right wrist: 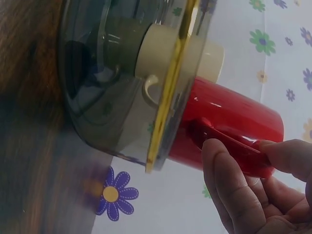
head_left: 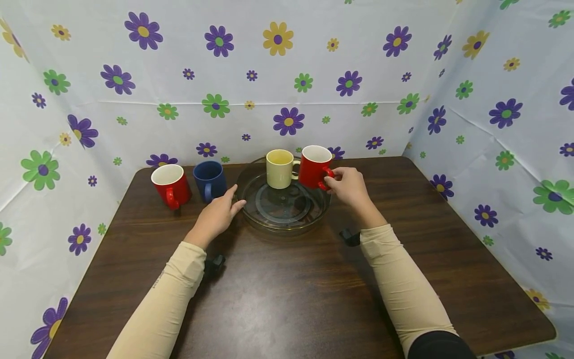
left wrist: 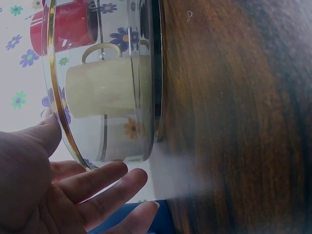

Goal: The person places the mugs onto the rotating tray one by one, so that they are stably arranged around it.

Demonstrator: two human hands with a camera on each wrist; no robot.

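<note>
A clear round glass dish with a gold rim (head_left: 287, 228) sits on the table, with a pale yellow mug (head_left: 279, 172) upright inside it. My right hand (head_left: 351, 188) grips the handle of a red mug (head_left: 312, 168) between thumb and fingers. That mug is raised at the right part of the dish, beside the yellow mug, its base near rim height in the right wrist view. At the dish's left side, my left hand (head_left: 216, 218) has its fingers loosely extended along the glass wall, thumb at the rim. Between that hand and the wall stands a blue mug (head_left: 210, 178).
A second red mug (head_left: 172, 185), white inside, stands at the back left of the dark wooden table (head_left: 278, 289). Flower-patterned white sheeting (head_left: 251, 65) hangs close behind the table and along both sides.
</note>
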